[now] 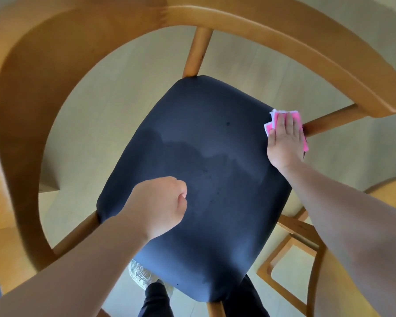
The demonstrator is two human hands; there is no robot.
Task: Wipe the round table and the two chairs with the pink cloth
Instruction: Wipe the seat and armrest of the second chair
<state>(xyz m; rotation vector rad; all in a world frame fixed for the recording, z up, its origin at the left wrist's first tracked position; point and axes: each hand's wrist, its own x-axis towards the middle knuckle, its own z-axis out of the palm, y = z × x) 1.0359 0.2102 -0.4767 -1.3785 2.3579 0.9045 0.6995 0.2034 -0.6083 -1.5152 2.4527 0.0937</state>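
Observation:
Below me is a wooden chair with a dark blue padded seat (199,170) and a curved wooden backrest rail (272,26) arching around it. My right hand (284,143) lies flat, fingers together, pressing the folded pink cloth (296,117) onto the seat's right edge beside a wooden strut. A darker damp patch covers the middle and near part of the seat. My left hand (162,204) hovers over the seat's left front part, curled into a loose fist with nothing in it.
Pale floor (133,92) shows around the seat. A second wooden frame, part of another chair or the table base (290,266), stands at the lower right. My legs and a light shoe (144,275) are below the seat's front edge.

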